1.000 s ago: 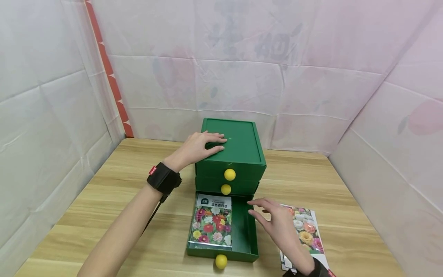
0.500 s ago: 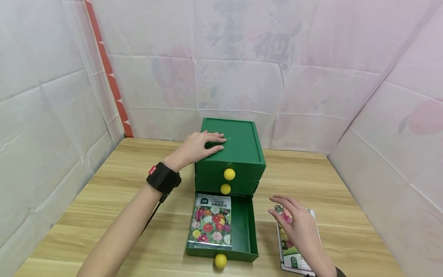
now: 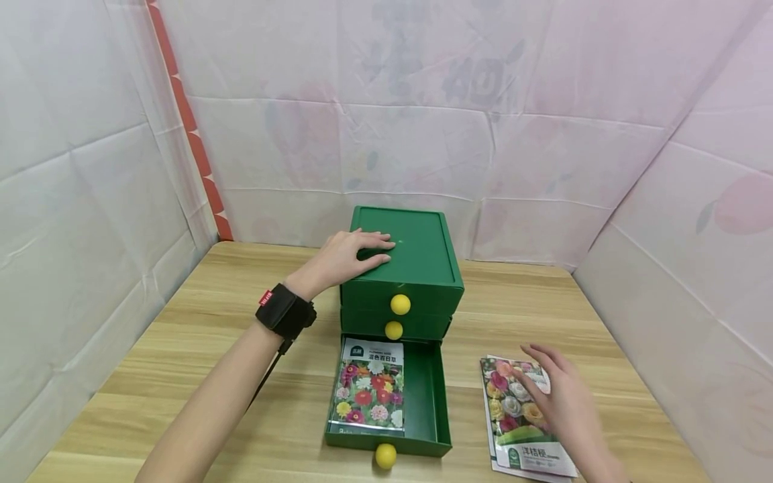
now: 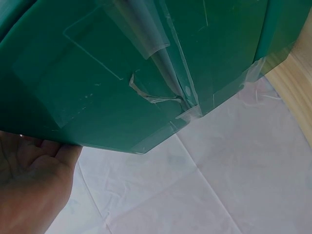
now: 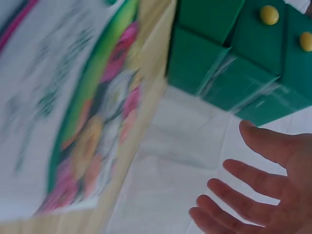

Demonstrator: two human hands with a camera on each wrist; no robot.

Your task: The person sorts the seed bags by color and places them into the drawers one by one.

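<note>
The wooden surface carries everything here, boxed in by pale sheeting. At its middle stands a green three-drawer cabinet with yellow ball knobs; the two upper drawers are shut, and the bottom drawer is pulled out toward the person. The left hand rests flat on the cabinet's top near the left edge, its fingers straight and spread, holding nothing; the left wrist view shows only the palm against the green wall.

Inside the open drawer, against its left side, lies a seed packet printed with mixed flowers, its long axis running front to back. Chinese characters sit on its white top band, too small to read with confidence.

To the right of the drawer, on the surface, lies a small stack of seed packets, long axis also running away from the person and tilted slightly. The right hand hovers over the stack's right half, fingers loosely spread and relaxed, gripping nothing; whether the fingertips touch the paper cannot be told. The stack lies directly beneath and just left of those fingers, so the right hand is far nearer to it than the left. The top packet shows roses and a green band with white Chinese lettering, not clearly legible.
</note>
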